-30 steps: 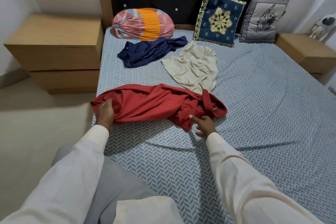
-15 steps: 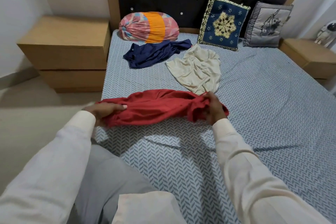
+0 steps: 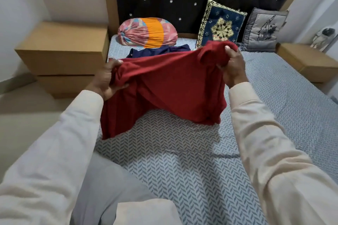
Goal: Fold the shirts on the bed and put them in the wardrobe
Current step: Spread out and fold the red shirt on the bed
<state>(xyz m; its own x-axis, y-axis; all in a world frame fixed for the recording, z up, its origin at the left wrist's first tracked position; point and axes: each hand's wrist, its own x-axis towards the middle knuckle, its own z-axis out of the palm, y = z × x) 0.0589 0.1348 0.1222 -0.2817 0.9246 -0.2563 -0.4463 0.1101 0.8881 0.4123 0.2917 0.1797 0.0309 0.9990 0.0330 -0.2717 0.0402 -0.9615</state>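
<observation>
Left hand, at centre left of the frame, is gripping one bunched edge of the red shirt, fingers curled round the cloth. Right hand, right of centre and slightly higher, is pinching the other end, thumb on top. Between them the shirt is hanging spread out, its lower edges drooping toward the bed. Behind it a navy shirt is lying on the bed just below the pink and orange bolster, upper middle of the frame.
</observation>
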